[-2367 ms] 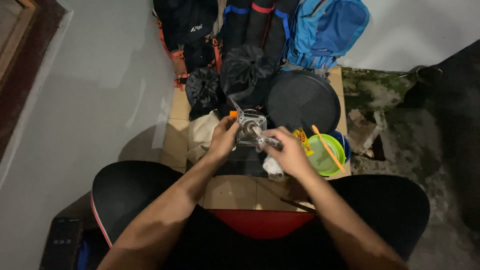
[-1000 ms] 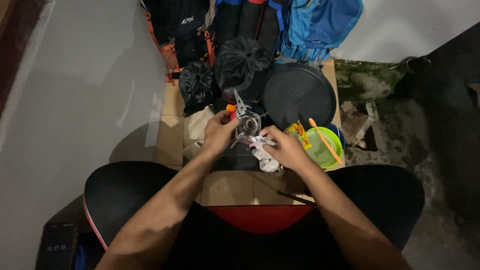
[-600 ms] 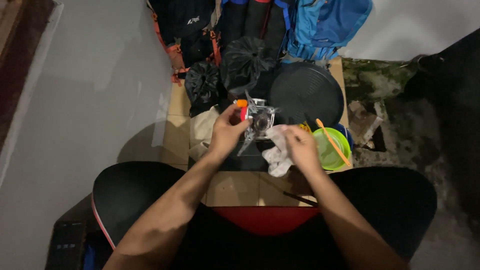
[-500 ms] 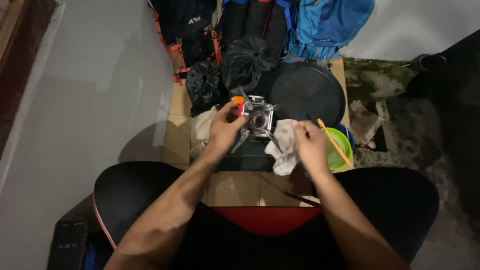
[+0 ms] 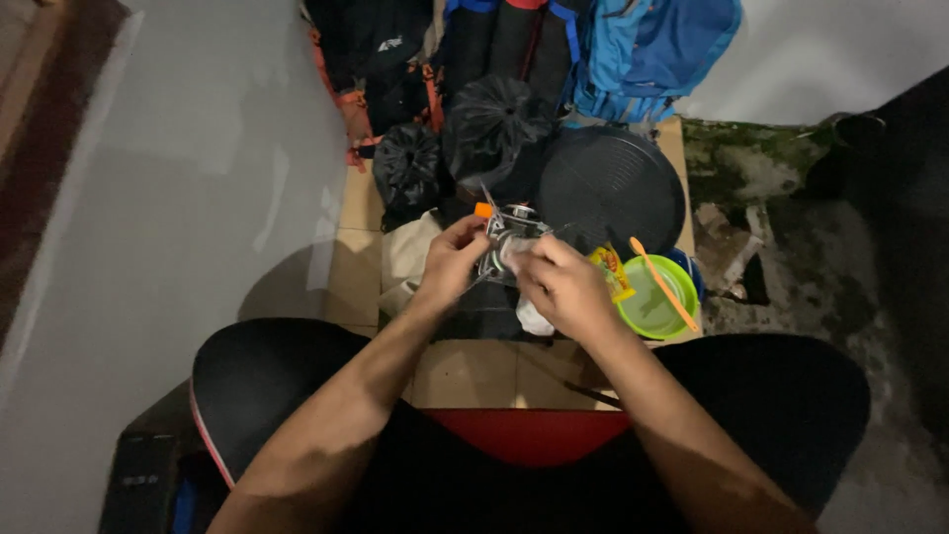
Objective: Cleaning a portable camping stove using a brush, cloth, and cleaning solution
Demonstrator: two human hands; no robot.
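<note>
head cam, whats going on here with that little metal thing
A seated person holds a small metal camp stove in the left hand over a tiled floor. The right hand presses a white cloth against it. Beside them lie a round black pan and a green bowl with an orange spoon.

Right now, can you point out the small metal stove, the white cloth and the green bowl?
small metal stove (image 5: 506, 237), head view, on its metal body between the two hands.
white cloth (image 5: 534, 318), head view, on the fold hanging under the right hand.
green bowl (image 5: 647, 302), head view, on its inner floor.
</note>
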